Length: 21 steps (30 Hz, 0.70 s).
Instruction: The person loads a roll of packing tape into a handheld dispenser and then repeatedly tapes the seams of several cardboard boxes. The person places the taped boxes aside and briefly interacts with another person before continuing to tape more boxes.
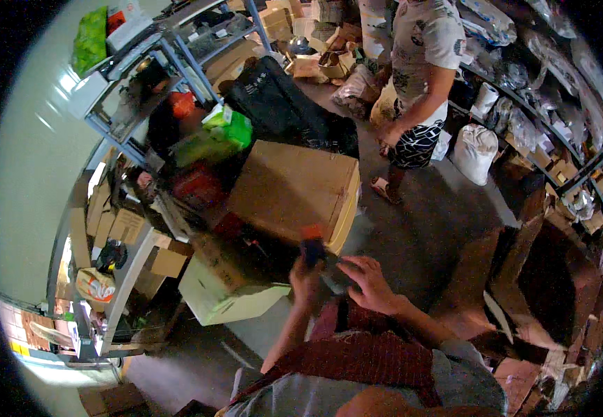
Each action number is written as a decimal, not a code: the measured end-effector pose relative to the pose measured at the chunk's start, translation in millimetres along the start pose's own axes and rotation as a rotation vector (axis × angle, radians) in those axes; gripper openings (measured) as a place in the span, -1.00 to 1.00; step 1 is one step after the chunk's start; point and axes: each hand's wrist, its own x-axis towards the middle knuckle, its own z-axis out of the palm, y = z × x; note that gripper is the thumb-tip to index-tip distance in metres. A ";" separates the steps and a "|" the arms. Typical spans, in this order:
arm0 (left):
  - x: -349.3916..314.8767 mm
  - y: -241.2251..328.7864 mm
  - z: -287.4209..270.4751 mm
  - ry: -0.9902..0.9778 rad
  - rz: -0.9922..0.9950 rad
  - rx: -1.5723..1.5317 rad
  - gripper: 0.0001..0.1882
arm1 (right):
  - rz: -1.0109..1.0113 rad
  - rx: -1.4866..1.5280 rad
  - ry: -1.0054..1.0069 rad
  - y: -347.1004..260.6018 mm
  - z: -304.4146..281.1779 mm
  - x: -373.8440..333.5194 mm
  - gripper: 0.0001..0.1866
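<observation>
Dark, orange-tipped object, blurred, clamped in left hand, seen against near edge of brown carton. Right hand close by, apart from left, fingers extended; cannot tell whether touching anything. Pale box left of hands. Beyond carton, standing co-worker.

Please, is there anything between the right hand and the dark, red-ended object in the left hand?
A dim greyish shape shows between the right hand and the dark, red-ended object held in the left hand; blur hides whether it is separate.
</observation>
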 end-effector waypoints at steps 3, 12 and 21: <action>112.7 -30.5 -14.1 0.163 0.384 0.737 -0.41 | 0.130 0.085 0.127 70.3 2.5 62.1 -0.56; 197.7 -153.9 -21.3 0.011 -0.022 1.103 -0.31 | 0.319 -0.184 -0.292 296.2 -1.3 197.3 -0.58; 269.2 -67.0 -6.9 0.041 -0.515 1.040 -0.39 | 0.268 0.078 -0.410 514.6 12.9 388.0 -0.33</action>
